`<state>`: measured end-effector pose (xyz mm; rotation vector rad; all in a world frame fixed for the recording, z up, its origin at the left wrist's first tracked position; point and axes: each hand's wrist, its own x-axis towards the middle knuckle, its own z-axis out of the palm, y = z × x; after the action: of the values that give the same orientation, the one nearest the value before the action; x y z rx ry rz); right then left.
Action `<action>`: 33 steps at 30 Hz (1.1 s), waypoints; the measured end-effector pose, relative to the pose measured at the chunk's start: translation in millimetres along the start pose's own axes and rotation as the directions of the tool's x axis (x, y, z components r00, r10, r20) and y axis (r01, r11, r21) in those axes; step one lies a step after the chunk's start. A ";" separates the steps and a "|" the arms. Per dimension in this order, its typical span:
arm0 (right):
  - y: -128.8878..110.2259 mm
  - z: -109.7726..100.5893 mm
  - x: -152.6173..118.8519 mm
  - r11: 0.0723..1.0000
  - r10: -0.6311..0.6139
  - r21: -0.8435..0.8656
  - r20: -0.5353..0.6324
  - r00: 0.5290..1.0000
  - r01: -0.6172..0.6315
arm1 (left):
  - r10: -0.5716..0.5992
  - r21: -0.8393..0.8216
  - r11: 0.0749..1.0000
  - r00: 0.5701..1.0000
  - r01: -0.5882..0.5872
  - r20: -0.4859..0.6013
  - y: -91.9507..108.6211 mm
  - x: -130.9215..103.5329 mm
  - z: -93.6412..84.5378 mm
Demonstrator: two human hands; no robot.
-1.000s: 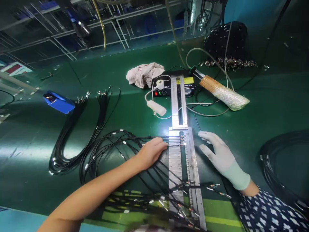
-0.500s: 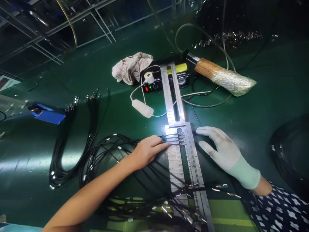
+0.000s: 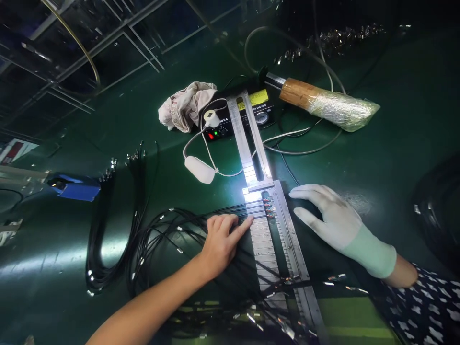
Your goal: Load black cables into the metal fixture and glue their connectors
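Observation:
My bare left hand point(image 3: 221, 239) lies over black cables point(image 3: 230, 209) with most of its fingers curled round them. One fingertip presses at the lowest cable, by the left edge of a slotted metal jig point(image 3: 260, 235). Several cable ends point(image 3: 269, 207) with small metal terminals sit side by side across the jig's slot, under a bright light. My right hand point(image 3: 328, 218), in a white and pale green glove, hovers at the right of the jig. Its fingers and thumb are apart, and nothing is between them.
Beyond the jig stand a black control box point(image 3: 237, 120), a crumpled cloth point(image 3: 189, 106) and a wrapped wooden handle point(image 3: 327, 105). A white plug-in lamp point(image 3: 199, 169) hangs by its cord. Cable bundles point(image 3: 93, 249) and a blue tool point(image 3: 77, 188) lie left; loose terminals point(image 3: 338, 42) are scattered far back.
My left hand has shifted slightly down along the cables, its fingers more curled. My right hand stays open beside the jig. The whole view has tilted a little.

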<state>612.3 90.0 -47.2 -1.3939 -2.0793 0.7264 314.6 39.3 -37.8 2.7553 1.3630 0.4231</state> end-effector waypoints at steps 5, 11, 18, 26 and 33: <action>0.1 -0.1 2.0 1.000 -0.011 0.003 -0.026 1.000 0.011 | 0.028 -0.060 0.998 1.000 -0.027 0.008 1.0 16.4 -0.9; 4.3 2.1 1.4 0.998 -0.063 0.004 -0.062 0.996 0.063 | 0.125 0.050 0.991 0.990 -0.128 0.061 9.9 45.0 12.7; 4.4 0.4 0.7 0.998 -0.060 0.005 -0.046 0.997 0.060 | 0.176 -0.245 0.962 0.955 -0.117 0.237 14.8 17.8 -21.4; 2.8 0.2 0.5 0.998 -0.063 -0.019 -0.024 0.998 0.063 | -0.119 -0.575 0.803 0.987 0.160 0.108 16.2 -3.1 -19.1; 5.7 1.4 1.0 0.997 -0.074 -0.013 -0.035 0.997 0.074 | -0.149 -0.391 0.905 0.985 0.170 0.082 4.9 9.6 -12.4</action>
<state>614.7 92.5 -52.0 -1.3193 -2.0988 0.6553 320.7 42.8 -23.0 2.2938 1.3073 0.5470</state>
